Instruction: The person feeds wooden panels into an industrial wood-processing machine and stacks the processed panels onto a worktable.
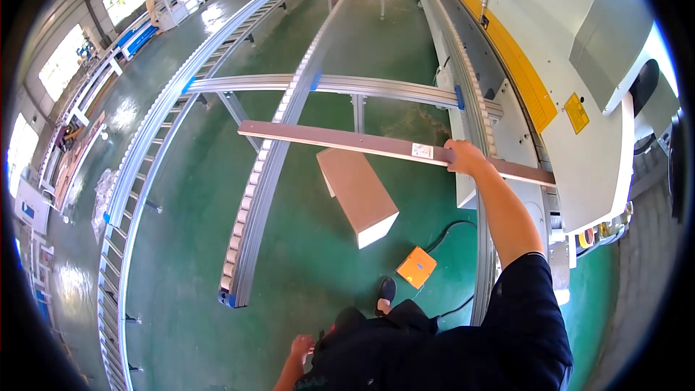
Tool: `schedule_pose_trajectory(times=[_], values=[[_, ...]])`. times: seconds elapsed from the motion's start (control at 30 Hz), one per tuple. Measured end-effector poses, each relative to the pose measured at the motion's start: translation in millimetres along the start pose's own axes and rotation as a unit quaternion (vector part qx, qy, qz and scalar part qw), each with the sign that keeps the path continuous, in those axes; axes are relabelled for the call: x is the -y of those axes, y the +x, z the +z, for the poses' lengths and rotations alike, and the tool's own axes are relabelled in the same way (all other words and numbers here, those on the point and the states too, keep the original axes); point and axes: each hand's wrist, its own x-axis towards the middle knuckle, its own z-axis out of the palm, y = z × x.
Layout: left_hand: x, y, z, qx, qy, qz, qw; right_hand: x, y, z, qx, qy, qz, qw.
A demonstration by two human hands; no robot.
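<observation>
A long, narrow brownish board (347,139) with a small white label lies across two roller rails, its right end reaching in at the machine's edge. My right hand (465,157) is closed around the board just right of the label, above the right rail. The board's left end sticks out past the middle roller rail (250,224). Low beside my body hangs my left hand (302,346), apart from the board, with fingers loosely bent and nothing visible in them.
A large white machine (594,137) with a yellow strip stands on the right. Below the rails, a brown box-like panel (358,192) and an orange foot pedal (416,267) with a black cable rest on the green floor. A roller conveyor (137,166) curves along the left.
</observation>
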Motion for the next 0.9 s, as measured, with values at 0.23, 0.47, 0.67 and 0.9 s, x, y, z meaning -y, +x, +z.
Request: schedule_pose_trajectory(times=[0.23,0.47,0.67,0.9], values=[[-21,47,-15,0.124,0.267,0.262,0.919,45,-105,-11,0.037,-0.008,-0.048,0.998],[-88,76,-4,0.162,0.215,0.055,0.962,68,-283,-5,-0.032,-0.008,0.002,0.999],[-199,-42,82,0.335,-0.038,0.115,0.934,104,-455,-34,-0.052,-0.042,0.105,0.992],[-263,-190,158,0.673,-0.211,0.233,0.669,132,-639,-48,-0.061,-0.056,0.257,0.963]])
